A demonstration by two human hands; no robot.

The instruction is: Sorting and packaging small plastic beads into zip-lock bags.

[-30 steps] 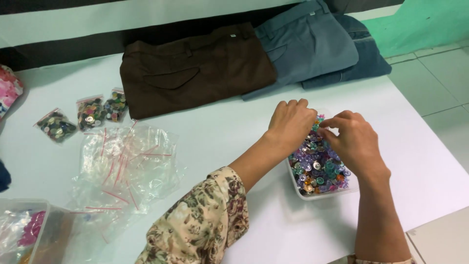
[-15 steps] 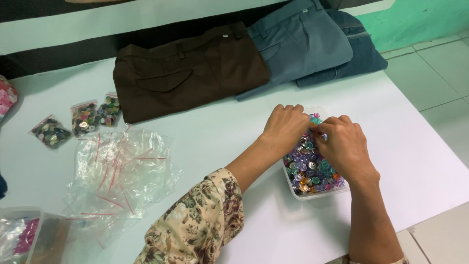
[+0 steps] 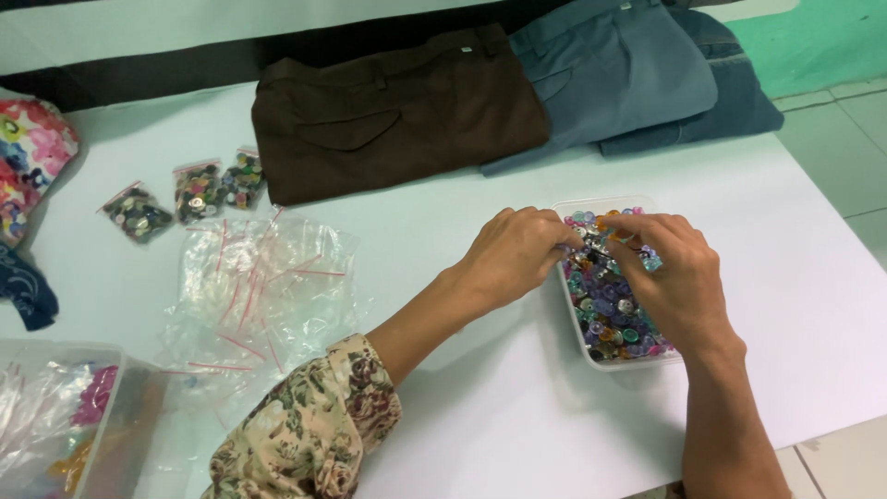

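A clear plastic tray (image 3: 599, 205) full of small colourful buttons stands on the white table (image 3: 480, 416), right of centre. Both my hands hover over it with their fingertips close together above the buttons. My left hand (image 3: 514, 254) is curled at the tray's left rim, fingers pinched. My right hand (image 3: 670, 277) covers the right half of the tray, fingers bent down into the buttons. A small button or a clear bag may sit between the fingertips; I cannot make it out.
A pile of empty clear zip bags (image 3: 263, 286) lies left of my forearm. Three filled small bags (image 3: 189, 194) sit farther left. Folded brown trousers (image 3: 397, 111) and blue-grey trousers (image 3: 628, 74) lie at the back. A clear box (image 3: 55, 416) stands at the lower left.
My two hands have stayed over the button tray, fingers working close together. The view has shifted slightly, so everything sits a little lower and to the right.
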